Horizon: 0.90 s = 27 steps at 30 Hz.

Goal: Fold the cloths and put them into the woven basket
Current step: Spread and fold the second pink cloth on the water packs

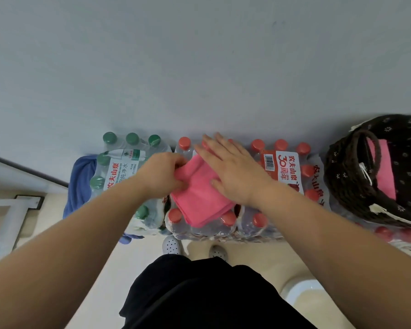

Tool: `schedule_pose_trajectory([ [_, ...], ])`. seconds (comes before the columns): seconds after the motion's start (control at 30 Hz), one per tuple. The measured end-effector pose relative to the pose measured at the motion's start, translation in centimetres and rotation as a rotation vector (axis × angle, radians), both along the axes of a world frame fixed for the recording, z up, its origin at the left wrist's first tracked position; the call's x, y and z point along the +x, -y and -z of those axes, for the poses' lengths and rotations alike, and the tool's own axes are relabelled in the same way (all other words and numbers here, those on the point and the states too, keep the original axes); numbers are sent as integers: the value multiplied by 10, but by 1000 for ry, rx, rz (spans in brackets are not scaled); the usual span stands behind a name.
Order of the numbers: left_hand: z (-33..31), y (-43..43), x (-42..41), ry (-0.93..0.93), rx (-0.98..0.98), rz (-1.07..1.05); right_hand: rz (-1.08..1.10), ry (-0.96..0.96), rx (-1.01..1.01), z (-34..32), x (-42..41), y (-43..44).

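Observation:
A folded pink cloth lies on top of shrink-wrapped packs of water bottles, in the middle of the view. My left hand pinches its left edge with curled fingers. My right hand lies flat on the cloth's right part, fingers straight and pointing away from me. The dark woven basket stands at the right on the packs, tilted toward me, and another pink cloth lies inside it. A blue cloth hangs at the left behind the green-capped pack.
Red-capped bottle packs and a green-capped pack stand against a grey wall. My feet in white shoes are on the pale floor just before the packs. A white frame stands at the far left.

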State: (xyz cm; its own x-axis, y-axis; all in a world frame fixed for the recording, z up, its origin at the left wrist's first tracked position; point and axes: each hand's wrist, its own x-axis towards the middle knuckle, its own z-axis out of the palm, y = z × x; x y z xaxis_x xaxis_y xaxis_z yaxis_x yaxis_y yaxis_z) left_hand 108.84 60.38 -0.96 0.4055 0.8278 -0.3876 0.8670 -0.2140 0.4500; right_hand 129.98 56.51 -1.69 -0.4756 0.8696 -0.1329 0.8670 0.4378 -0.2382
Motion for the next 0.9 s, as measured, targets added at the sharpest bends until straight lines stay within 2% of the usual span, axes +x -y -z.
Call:
schedule_pose_trajectory([
  [0.1,1,-28,0,-56,38,127,-43,49,-122,-2,-3,-35],
  [0.2,2,-47,2,-39,58,159,29,56,-198,3,0,-47],
  [0.33,-3,-48,12,-72,27,148,174,-50,-242,10,10,-40],
  [0.4,-6,-40,16,-155,51,213,216,-100,-234,11,14,-33],
  [0.47,-5,-31,19,-267,119,288,216,-115,-242,8,18,-25],
  [0.57,2,-19,19,-230,175,310,130,-31,-271,2,22,-15],
  [0.7,4,-16,17,-171,297,335,130,6,-213,2,21,-10],
  [0.77,5,-17,18,-142,423,350,150,15,-124,3,17,-9],
  [0.9,9,-19,21,-133,637,349,195,47,275,7,8,-7],
])
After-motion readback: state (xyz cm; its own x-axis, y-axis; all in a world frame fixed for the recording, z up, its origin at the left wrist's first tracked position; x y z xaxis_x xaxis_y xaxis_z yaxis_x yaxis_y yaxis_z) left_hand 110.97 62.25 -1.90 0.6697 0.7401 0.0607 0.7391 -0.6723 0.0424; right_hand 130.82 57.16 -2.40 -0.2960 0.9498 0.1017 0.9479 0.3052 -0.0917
